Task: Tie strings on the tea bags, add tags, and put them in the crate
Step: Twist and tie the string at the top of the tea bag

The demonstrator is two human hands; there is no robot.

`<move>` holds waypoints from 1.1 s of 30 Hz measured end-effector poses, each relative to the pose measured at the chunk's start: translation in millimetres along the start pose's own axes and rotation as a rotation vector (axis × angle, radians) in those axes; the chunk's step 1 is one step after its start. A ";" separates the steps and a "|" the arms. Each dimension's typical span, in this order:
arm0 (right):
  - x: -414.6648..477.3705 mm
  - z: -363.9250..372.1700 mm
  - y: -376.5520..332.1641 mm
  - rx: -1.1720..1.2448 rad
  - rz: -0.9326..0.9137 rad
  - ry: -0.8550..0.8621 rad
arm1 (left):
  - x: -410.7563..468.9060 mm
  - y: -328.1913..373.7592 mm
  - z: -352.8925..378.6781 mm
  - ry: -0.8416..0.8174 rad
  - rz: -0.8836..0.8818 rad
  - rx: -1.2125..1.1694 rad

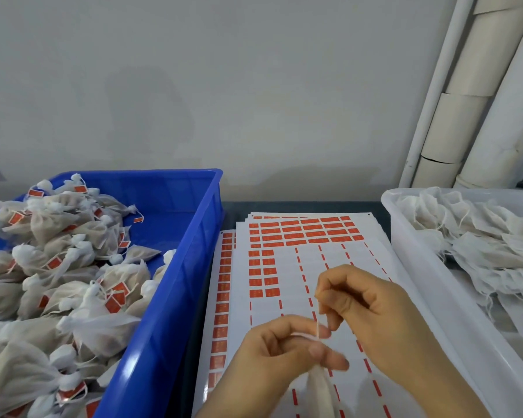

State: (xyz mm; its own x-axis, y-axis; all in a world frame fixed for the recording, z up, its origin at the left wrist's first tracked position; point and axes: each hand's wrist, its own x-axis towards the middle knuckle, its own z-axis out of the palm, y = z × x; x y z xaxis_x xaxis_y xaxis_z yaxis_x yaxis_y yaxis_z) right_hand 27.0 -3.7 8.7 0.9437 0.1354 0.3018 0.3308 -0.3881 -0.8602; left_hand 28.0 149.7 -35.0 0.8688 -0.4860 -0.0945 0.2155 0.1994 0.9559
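- White string (317, 325) ran between both hands above the tag sheets (284, 236).
- Left hand (281, 348) pinched the tea bag (322, 384) neck; right hand (372, 306) pinched the string.
- Blue crate (200, 236) sat left, holding tagged bags (58, 267).

Plain grey wall (194, 86); pale wrapped pipes (465, 116) rising at right.

Nothing legible shows anywhere. The red stickers (290, 230) on the white sheets (308, 267) in the middle carry pale marks, too blurred to make out as letters or numbers. The red tags (117, 292) tied to the tea bags (73, 224) in the blue crate (191, 267) on the left show the same faint print, likewise too small and soft to read.
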 end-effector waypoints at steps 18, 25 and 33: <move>78.8 86.7 65.4 -0.396 0.308 -0.103 | 9.8 0.6 -35.1 0.437 -0.072 -0.499; 54.9 95.2 99.5 -0.552 0.340 -0.112 | 11.8 -1.3 -91.3 0.382 0.187 -0.509; 39.2 85.7 95.1 -0.452 0.352 -0.061 | 26.9 -4.5 -59.2 0.770 -0.260 0.644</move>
State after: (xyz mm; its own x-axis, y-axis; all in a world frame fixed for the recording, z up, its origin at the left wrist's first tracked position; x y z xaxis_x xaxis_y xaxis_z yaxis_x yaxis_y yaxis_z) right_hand 95.5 42.7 -96.6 0.9997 -0.0248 -0.0066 -0.0233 -0.7687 -0.6392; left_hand 76.9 186.1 -58.3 0.9281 0.2715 -0.2550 0.3548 -0.4363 0.8269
